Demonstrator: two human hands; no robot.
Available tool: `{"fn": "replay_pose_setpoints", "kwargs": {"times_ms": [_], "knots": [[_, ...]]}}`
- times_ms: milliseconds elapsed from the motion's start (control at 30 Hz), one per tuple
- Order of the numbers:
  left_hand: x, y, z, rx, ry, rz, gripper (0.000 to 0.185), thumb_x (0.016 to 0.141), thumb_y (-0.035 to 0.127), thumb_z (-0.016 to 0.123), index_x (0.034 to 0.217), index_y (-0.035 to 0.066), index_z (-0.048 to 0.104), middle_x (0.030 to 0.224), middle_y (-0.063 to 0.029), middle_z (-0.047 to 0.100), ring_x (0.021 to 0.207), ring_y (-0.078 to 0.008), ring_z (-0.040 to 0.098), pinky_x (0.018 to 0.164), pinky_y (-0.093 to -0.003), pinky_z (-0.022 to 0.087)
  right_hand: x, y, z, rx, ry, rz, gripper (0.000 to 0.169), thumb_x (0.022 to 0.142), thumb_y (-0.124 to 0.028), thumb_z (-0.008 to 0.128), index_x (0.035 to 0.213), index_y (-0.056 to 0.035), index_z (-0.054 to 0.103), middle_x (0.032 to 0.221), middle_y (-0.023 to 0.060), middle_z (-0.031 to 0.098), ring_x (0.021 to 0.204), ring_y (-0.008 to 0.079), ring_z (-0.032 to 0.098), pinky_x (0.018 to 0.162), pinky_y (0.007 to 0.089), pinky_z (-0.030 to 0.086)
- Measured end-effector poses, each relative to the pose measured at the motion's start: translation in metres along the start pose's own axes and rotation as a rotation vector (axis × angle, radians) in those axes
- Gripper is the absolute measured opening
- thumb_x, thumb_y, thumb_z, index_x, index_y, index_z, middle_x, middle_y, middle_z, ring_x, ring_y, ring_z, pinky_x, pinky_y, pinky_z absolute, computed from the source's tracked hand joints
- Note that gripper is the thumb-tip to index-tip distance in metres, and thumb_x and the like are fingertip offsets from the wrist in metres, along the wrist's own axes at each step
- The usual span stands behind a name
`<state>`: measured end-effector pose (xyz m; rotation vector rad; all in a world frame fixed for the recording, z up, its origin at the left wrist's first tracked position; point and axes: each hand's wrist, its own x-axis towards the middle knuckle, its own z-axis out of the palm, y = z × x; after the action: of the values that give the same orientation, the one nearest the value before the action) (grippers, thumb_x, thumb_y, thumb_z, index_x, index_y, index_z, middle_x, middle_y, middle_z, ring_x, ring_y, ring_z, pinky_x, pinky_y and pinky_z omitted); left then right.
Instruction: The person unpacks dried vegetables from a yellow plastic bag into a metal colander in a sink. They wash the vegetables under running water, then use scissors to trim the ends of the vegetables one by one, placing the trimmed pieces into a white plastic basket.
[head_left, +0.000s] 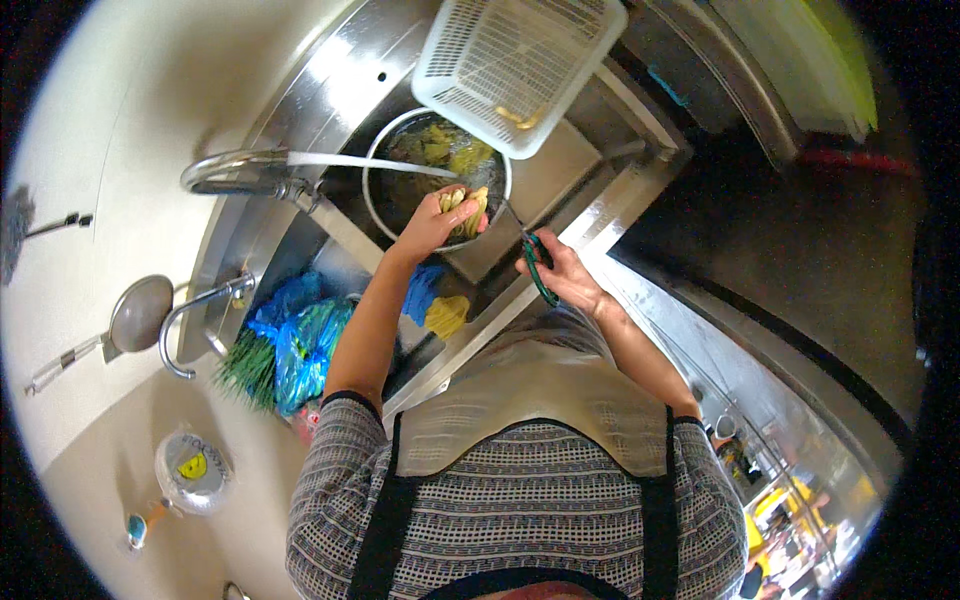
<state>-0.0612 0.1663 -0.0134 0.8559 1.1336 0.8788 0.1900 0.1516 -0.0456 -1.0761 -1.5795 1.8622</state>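
Note:
My left hand (429, 225) grips a folded bundle of pale yellow-green vegetable strips (477, 214) over the near rim of a round metal pot (367, 187). More yellow-green pieces (454, 150) float in the pot's water, and a stream of water (375, 161) pours in. To the right of the pot, my right hand (574, 274) is closed around the green handles of a pair of scissors (536, 266). Their blades point up and left towards the pot rim; the tips are hard to make out. A white plastic basket (525, 60) overhangs the far side, with a few yellowish scraps inside.
A curved metal faucet (232, 169) reaches over the pot, and another faucet (166, 330) stands lower left. Nearby are a blue plastic bag (304, 360), thin green stalks (251, 367), and crumpled blue (422, 289) and yellow cloths (448, 315). A round strainer (141, 313) hangs on the wall.

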Motion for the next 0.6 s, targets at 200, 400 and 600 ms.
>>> {"fn": "replay_pose_setpoints", "kwargs": {"times_ms": [200,400,600], "knots": [[0.021,0.008,0.020,0.103,-0.213,-0.049,0.021,0.092,0.021,0.056,0.097,0.000,0.059,0.074,-0.0013,0.058,0.067,-0.0087,0.054,0.063,-0.0240,0.044,-0.006,-0.048,-0.019,-0.320,-0.084,0.188,0.044,0.079,-0.035,0.072,0.100,-0.0041,0.050,0.077,0.0061,0.055,0.071,0.0161,0.052,0.066,0.0314,0.046],[0.035,0.014,0.041,0.092,-0.252,-0.119,0.017,0.092,0.022,0.057,0.089,0.005,0.059,0.068,0.0019,0.055,0.058,-0.0050,0.049,0.053,-0.0210,0.040,-0.022,-0.042,-0.027,-0.273,0.018,0.151,0.041,0.079,-0.035,0.071,0.094,-0.0036,0.050,0.072,0.0065,0.053,0.066,0.0150,0.050,0.060,0.0317,0.045],[0.043,0.020,0.072,0.204,-0.284,-0.187,0.020,0.091,0.025,0.058,0.081,0.008,0.058,0.066,0.0016,0.055,0.056,-0.0047,0.048,0.051,-0.0210,0.038,-0.049,-0.028,-0.027,-0.220,0.158,0.171,0.035,0.079,-0.032,0.070,0.081,-0.0034,0.050,0.061,0.0065,0.048,0.058,0.0124,0.046,0.054,0.0315,0.042]]}}
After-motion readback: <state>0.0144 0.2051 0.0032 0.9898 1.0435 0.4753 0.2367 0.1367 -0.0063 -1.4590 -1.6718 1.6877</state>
